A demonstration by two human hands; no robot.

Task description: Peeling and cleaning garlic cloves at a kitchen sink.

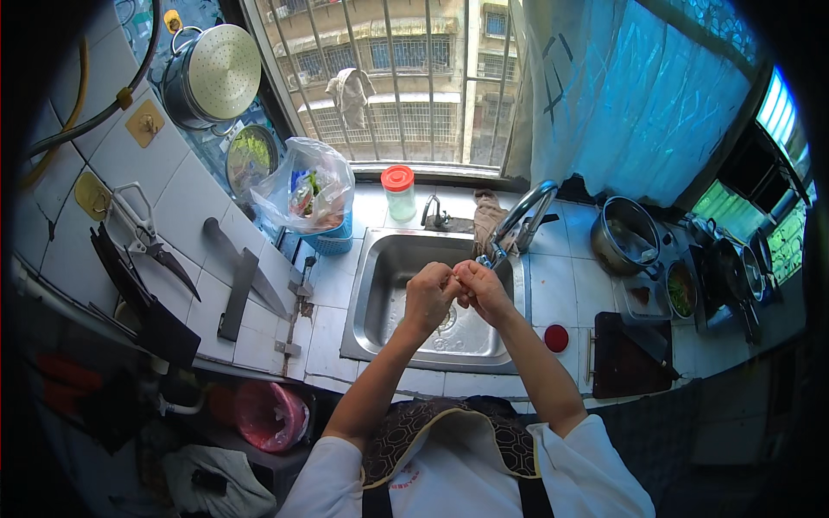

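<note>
My left hand (429, 296) and my right hand (480, 292) meet fingertip to fingertip over the stainless steel sink (382, 311). Their fingers are bent and pinched together; a small pale bit seems to show between the fingertips, too small to name. The chrome faucet (532, 206) arches beside my right hand, its spout end close to the fingers. A brown cloth (489, 217) lies behind the sink near the faucet base. Some small scraps lie around the drain (447, 322) under my hands.
Behind the sink stand a red-lidded jar (398, 194) and a blue basket (330, 241) with a plastic bag. To the right are a red lid (556, 338), a dark cutting board (625, 375) with a knife, a metal pot (609, 249) and a plastic container (647, 311). Knives and scissors hang left.
</note>
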